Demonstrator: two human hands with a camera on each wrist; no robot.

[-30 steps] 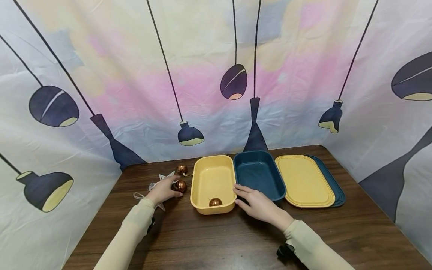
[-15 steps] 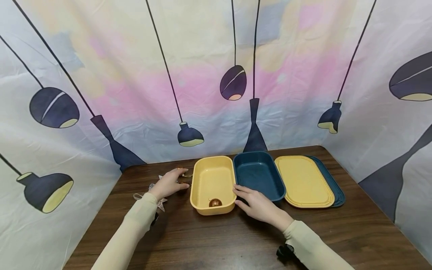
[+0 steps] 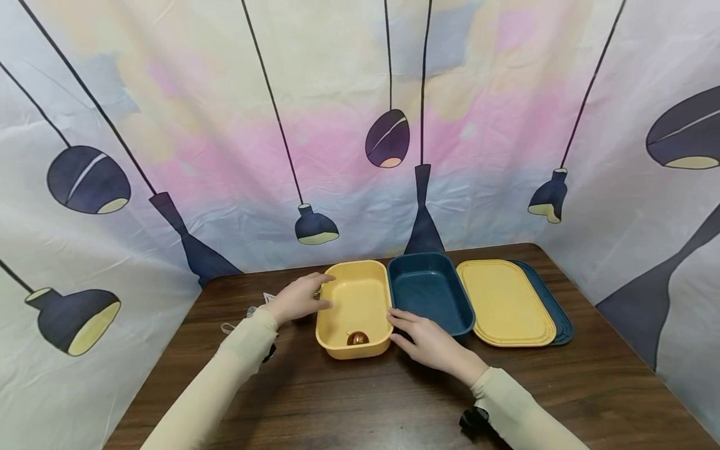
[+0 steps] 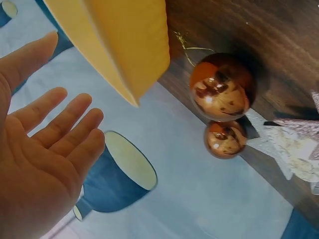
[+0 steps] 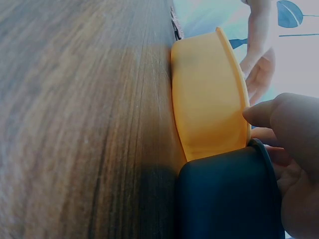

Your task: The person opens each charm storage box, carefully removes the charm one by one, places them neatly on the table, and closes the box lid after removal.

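My left hand (image 3: pixel 297 299) reaches over the left rim of a yellow box (image 3: pixel 360 294), fingers spread and palm bare in the left wrist view. Left of that box, the left wrist view shows a larger copper bauble (image 4: pixel 222 87) with a gold string and a smaller copper bauble (image 4: pixel 226 139). Another copper bauble (image 3: pixel 357 338) lies inside the yellow box at its near end. The fingertips and thumb of my right hand (image 3: pixel 430 344) touch the yellow box's right rim, with fingers fairly straight. A dark blue box (image 3: pixel 430 294) stands against its right side.
Silvery star ornaments (image 4: pixel 294 144) lie left of the baubles, mostly behind my left hand in the head view. A yellow lid (image 3: pixel 506 303) rests over a dark blue lid (image 3: pixel 562 325) on the right. A lamp-patterned cloth (image 3: pixel 349 187) hangs behind the wooden table (image 3: pixel 349 406).
My left hand has moved right, from beside the copper baubles to over the yellow box's left rim, with nothing in it. The right hand stays at the right rim.
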